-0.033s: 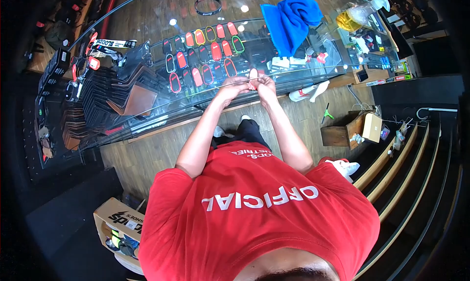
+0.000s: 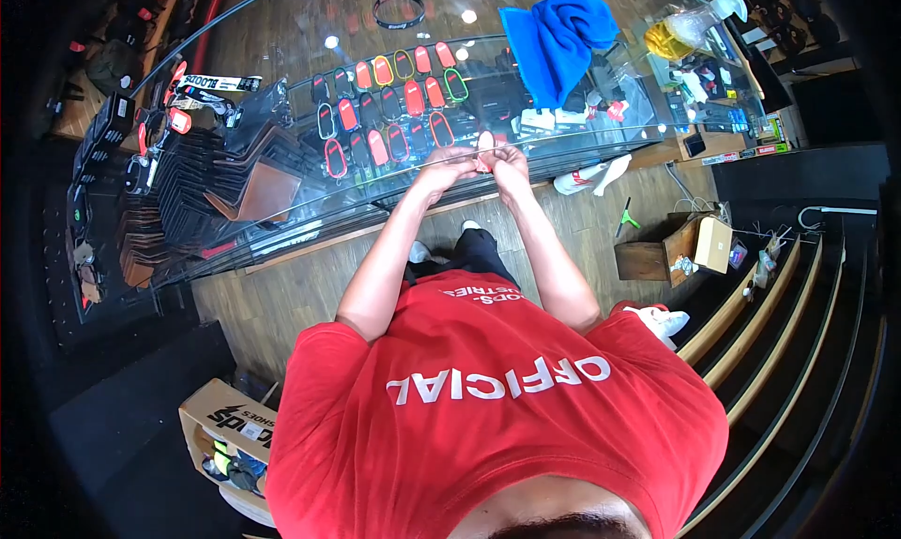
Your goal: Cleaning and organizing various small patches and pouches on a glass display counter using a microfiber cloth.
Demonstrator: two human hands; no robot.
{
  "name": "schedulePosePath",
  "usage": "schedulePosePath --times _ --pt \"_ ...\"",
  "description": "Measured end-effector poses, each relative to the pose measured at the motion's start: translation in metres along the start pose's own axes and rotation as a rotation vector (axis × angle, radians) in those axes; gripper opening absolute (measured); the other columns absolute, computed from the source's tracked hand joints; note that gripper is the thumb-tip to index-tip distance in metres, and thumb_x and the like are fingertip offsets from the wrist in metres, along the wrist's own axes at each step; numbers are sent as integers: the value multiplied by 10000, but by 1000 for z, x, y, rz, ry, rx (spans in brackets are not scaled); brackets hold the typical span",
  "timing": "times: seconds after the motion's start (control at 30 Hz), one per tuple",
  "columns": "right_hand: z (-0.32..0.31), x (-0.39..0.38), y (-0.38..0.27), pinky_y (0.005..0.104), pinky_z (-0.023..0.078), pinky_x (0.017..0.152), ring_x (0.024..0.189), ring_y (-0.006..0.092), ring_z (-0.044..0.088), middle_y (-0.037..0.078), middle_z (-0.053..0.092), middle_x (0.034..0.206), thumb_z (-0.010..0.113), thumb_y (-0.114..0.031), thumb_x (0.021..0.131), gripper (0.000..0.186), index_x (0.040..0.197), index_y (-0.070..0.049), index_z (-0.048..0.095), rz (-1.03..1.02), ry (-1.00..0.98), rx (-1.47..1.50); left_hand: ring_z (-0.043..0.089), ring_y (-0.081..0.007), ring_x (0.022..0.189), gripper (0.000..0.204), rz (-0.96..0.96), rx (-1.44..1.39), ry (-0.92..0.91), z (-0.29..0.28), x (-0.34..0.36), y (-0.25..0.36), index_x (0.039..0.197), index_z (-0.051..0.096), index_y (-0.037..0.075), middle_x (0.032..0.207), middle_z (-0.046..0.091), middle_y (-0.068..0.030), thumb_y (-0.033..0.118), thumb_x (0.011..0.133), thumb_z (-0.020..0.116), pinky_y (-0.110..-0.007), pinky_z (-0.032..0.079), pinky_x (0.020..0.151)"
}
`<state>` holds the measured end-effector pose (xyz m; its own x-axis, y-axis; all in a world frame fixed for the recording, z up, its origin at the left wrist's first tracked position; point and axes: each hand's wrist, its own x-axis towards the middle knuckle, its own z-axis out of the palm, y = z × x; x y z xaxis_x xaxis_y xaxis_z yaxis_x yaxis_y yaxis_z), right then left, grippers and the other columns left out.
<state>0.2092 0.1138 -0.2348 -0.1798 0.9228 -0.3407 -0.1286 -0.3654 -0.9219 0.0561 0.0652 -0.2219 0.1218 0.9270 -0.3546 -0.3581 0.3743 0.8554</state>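
Observation:
Both my hands meet at the near edge of the glass counter, fingers pinched together. Between them is a small reddish piece, mostly covered by the fingers. My left hand grips it from one side and my right hand from the other. Just beyond my left hand, several flat oblong tags with coloured rims lie in rows, among them a red tag and a green-rimmed one. Some are red, others black.
A crumpled blue cloth lies on the counter at the far right, near a spray bottle of yellow liquid. A black ring-shaped band is at the back. Brown wallets stand in rows at left. An open cardboard box sits lower left.

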Motion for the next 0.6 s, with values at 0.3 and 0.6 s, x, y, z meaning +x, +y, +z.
schedulePosePath --times 0.3,0.6 --pt "5 -4 -1 244 506 731 805 118 637 73 687 908 683 17 833 202 1022 24 609 -166 -22 -121 642 -171 1000 382 117 49 55 0 -3 -11 1194 593 -29 1092 673 -100 -63 814 610 -301 514 887" --pt "7 -8 -2 245 511 720 797 118 641 80 689 899 681 20 835 180 1000 9 610 -201 10 -115 647 -175 990 365 152 -30 -7 -10 7 -25 1181 604 -24 1094 672 -109 -39 819 650 -309 530 873"
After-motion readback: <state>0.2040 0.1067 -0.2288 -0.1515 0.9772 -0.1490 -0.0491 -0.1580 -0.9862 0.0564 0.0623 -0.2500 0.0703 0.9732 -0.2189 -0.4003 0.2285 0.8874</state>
